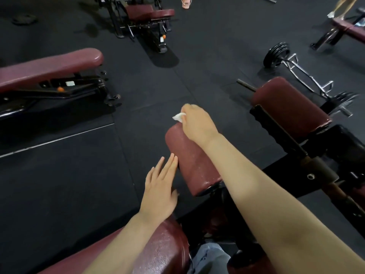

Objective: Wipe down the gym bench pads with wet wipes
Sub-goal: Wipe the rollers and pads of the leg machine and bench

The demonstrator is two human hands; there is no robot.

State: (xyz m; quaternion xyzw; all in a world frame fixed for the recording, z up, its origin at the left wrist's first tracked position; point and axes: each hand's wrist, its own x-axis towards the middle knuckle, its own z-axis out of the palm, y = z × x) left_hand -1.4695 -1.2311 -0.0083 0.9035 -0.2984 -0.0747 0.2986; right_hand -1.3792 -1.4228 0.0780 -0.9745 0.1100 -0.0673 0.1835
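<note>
right hand [197, 123] over far end of maroon roller pad [189, 161], fingers curled round white wet wipe [178, 116] (wipe sticks out past pad's far tip). left hand [160, 192] flat, fingers [169, 165] straight and relaxed, tips touching pad's left side, holding nothing. second roller pad [290, 105] right of it. flat bench [49, 68] well left. pink bucket [186, 1] far beyond on floor [69, 175].

Black rubber floor [79, 184] throughout. A loaded barbell [296, 70] lies on it at right, with a loose weight plate [24, 18] far off to the barbell's upper left. A pink bucket [185, 1] stands beyond, and a person's legs [341, 6] appear above the barbell.
</note>
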